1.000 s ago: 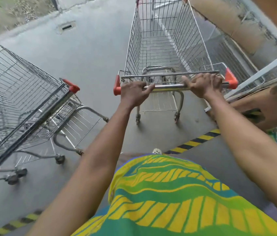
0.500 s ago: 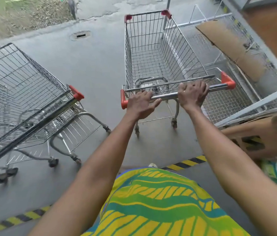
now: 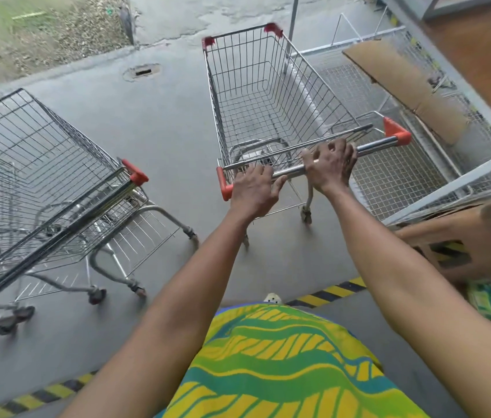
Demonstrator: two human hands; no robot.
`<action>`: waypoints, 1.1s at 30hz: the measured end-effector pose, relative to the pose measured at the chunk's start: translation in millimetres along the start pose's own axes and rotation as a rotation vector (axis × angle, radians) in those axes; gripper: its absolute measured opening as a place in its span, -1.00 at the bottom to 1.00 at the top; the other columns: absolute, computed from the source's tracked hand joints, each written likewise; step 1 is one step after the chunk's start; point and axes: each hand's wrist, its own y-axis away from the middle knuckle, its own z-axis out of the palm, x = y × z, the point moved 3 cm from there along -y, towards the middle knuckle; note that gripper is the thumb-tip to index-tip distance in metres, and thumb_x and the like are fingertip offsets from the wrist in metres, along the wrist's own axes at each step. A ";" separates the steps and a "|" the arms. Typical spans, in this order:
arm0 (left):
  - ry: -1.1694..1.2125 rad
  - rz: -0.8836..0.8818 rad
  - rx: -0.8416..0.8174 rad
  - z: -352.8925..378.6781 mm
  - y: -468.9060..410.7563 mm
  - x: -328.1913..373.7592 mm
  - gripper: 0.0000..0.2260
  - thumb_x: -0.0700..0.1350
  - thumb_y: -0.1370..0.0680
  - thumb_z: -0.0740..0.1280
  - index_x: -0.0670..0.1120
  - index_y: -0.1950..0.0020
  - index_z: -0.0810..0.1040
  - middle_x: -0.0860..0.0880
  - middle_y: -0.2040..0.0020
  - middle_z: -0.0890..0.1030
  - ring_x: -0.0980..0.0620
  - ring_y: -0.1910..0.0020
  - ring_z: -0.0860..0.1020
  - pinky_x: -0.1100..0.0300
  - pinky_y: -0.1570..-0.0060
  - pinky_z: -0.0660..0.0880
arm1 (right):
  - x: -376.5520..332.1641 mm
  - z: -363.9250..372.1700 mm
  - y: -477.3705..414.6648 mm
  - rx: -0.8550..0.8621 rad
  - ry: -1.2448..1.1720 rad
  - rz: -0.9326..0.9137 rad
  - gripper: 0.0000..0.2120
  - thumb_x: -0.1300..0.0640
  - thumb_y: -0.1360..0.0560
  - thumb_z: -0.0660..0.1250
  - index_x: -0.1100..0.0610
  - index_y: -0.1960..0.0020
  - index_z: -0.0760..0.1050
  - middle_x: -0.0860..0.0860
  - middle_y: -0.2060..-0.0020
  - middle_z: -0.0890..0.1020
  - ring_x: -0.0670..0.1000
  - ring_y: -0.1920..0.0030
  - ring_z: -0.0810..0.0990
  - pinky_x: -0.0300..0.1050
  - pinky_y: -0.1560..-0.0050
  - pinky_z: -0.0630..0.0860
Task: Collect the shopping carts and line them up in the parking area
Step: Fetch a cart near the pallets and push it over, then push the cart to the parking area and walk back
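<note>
Floor: grey concrete parking floor, a yellow-and-black hazard stripe crossing at your feet.
Parked row: nested silver wire carts with red handle caps at 9 o'clock, well apart from yours.
Cart in hand: empty silver wire shopping cart with red corner caps at 12 o'clock, its chrome handle bar slanting up toward 2.
Right hand: fingers curled over the bar, a firm hold.
Left hand: on the bar; wrapped or merely pressing, cannot tell.
Advice: swing the nose toward 10 o'clock, square it behind the row, then push straight so it nests.
</note>
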 end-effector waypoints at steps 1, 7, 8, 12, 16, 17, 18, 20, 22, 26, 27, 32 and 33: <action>-0.004 0.010 -0.007 0.6 0.4 -0.8 -0.57 0.24 -0.67 0.01 -0.05 -0.18 0.48 -0.06 -0.11 0.57 -0.10 -0.10 0.51 -0.07 -0.11 0.43 | -0.5 -0.9 -1.1 -0.010 -0.002 -0.006 -0.64 -0.26 -0.61 0.17 0.04 0.03 0.45 0.11 -0.27 0.40 0.14 -0.42 0.25 0.16 -0.57 -0.03; -0.104 0.050 -0.027 3.2 14.6 -2.2 -0.47 0.22 -0.58 0.22 -0.06 -0.44 0.32 -0.05 -0.26 0.47 -0.09 -0.23 0.43 -0.04 -0.24 0.35 | 0.4 -4.2 -11.1 -0.087 -0.011 -0.035 -0.62 -0.31 -0.60 0.15 0.00 0.00 0.43 0.10 -0.32 0.35 0.18 -0.47 0.20 0.17 -0.57 -0.03; -0.108 0.049 -0.035 4.0 18.7 -2.5 -0.40 0.21 -0.56 0.25 -0.06 -0.50 0.25 -0.06 -0.29 0.43 -0.09 -0.26 0.40 -0.03 -0.30 0.31 | 0.5 -3.6 -12.7 -0.095 -0.007 -0.035 -0.63 -0.32 -0.60 0.15 -0.01 0.00 0.43 0.10 -0.33 0.35 0.19 -0.48 0.20 0.17 -0.58 -0.03; -0.096 0.042 -0.045 11.3 38.8 -9.1 -0.12 0.17 -0.50 0.34 -0.04 -0.64 -0.09 -0.05 -0.43 0.22 -0.09 -0.41 0.22 0.02 -0.50 0.04 | -0.5 1.1 -15.2 -0.091 -0.005 -0.030 -0.62 -0.29 -0.61 0.13 0.01 -0.02 0.46 0.11 -0.33 0.34 0.19 -0.49 0.20 0.20 -0.59 -0.08; -0.056 0.019 -0.076 11.5 51.9 -14.0 -0.03 0.13 -0.49 0.37 0.01 -0.66 -0.23 -0.04 -0.59 0.04 -0.07 -0.58 -0.01 0.04 -0.57 -0.20 | -2.6 4.1 -9.0 -0.085 -0.009 -0.015 -0.61 -0.24 -0.63 0.10 0.05 -0.11 0.49 0.14 -0.35 0.34 0.16 -0.53 0.13 0.19 -0.60 -0.21; -0.045 0.007 -0.088 9.3 54.7 -14.1 -0.04 0.12 -0.49 0.37 0.02 -0.66 -0.23 -0.03 -0.62 -0.01 -0.06 -0.61 -0.08 0.03 -0.58 -0.23 | -4.6 5.3 -6.5 -0.092 -0.010 -0.010 -0.57 -0.24 -0.63 0.07 0.08 -0.16 0.50 0.15 -0.37 0.33 0.15 -0.54 0.12 0.20 -0.60 -0.26; -0.027 -0.003 -0.095 7.2 58.7 -14.6 -0.06 0.12 -0.51 0.36 0.03 -0.66 -0.22 -0.04 -0.64 -0.06 -0.05 -0.62 -0.14 0.02 -0.58 -0.24 | -8.2 6.9 -2.6 -0.103 -0.021 -0.009 -0.54 -0.24 -0.64 0.06 0.08 -0.21 0.49 0.14 -0.38 0.32 0.13 -0.55 0.12 0.21 -0.59 -0.32; 0.021 -0.015 -0.071 1.8 73.1 -16.8 -0.11 0.11 -0.53 0.35 0.04 -0.67 -0.17 -0.03 -0.65 -0.17 -0.02 -0.62 -0.27 -0.01 -0.59 -0.25 | -21.4 13.0 13.7 -0.132 -0.101 -0.041 -0.53 -0.28 -0.64 0.08 0.05 -0.28 0.44 0.11 -0.41 0.28 0.11 -0.58 0.09 0.21 -0.56 -0.38; 0.059 -0.061 0.004 -3.9 98.8 -24.3 -0.13 0.10 -0.52 0.37 0.04 -0.68 -0.09 -0.05 -0.66 -0.18 -0.03 -0.62 -0.30 -0.06 -0.59 -0.24 | -42.8 19.0 44.5 -0.119 -0.242 -0.119 -0.51 -0.30 -0.59 0.16 0.05 -0.30 0.40 0.10 -0.44 0.25 0.13 -0.57 0.11 0.14 -0.58 -0.19; 0.158 -0.336 0.056 -9.0 175.7 -61.2 -0.16 0.10 -0.52 0.38 0.08 -0.67 -0.04 -0.03 -0.66 -0.12 0.00 -0.62 -0.25 -0.02 -0.59 -0.23 | -97.3 32.3 136.6 -0.095 -0.475 -0.245 -0.50 -0.20 -0.54 0.32 0.09 -0.34 0.41 0.08 -0.50 0.22 0.10 -0.58 0.12 0.03 -0.56 0.04; 0.180 -0.412 0.056 -9.2 198.0 -73.0 -0.16 0.10 -0.52 0.38 0.09 -0.66 -0.03 -0.02 -0.66 -0.12 0.02 -0.62 -0.24 0.01 -0.59 -0.22 | -109.6 39.9 159.6 -0.133 -0.490 -0.300 -0.50 -0.18 -0.54 0.33 0.10 -0.34 0.42 0.07 -0.51 0.21 0.11 -0.59 0.12 0.03 -0.57 0.02; 0.297 -0.775 0.112 -6.2 307.3 -121.5 -0.19 0.24 -0.46 0.24 0.04 -0.66 0.04 -0.01 -0.66 -0.02 -0.02 -0.63 -0.11 0.08 -0.59 -0.19 | -158.3 72.8 249.4 -0.361 -0.454 -0.651 -0.54 -0.10 -0.52 0.44 0.07 -0.33 0.45 0.11 -0.51 0.25 0.13 -0.58 0.13 -0.03 -0.56 0.02; 0.328 -0.846 0.133 -6.9 326.3 -126.7 -0.17 0.25 -0.45 0.23 0.06 -0.66 0.04 -0.02 -0.66 0.00 -0.02 -0.64 -0.09 0.15 -0.57 -0.24 | -165.4 78.0 262.6 -0.421 -0.448 -0.681 -0.55 -0.08 -0.52 0.45 0.07 -0.33 0.46 0.11 -0.51 0.24 0.15 -0.58 0.13 0.01 -0.55 0.07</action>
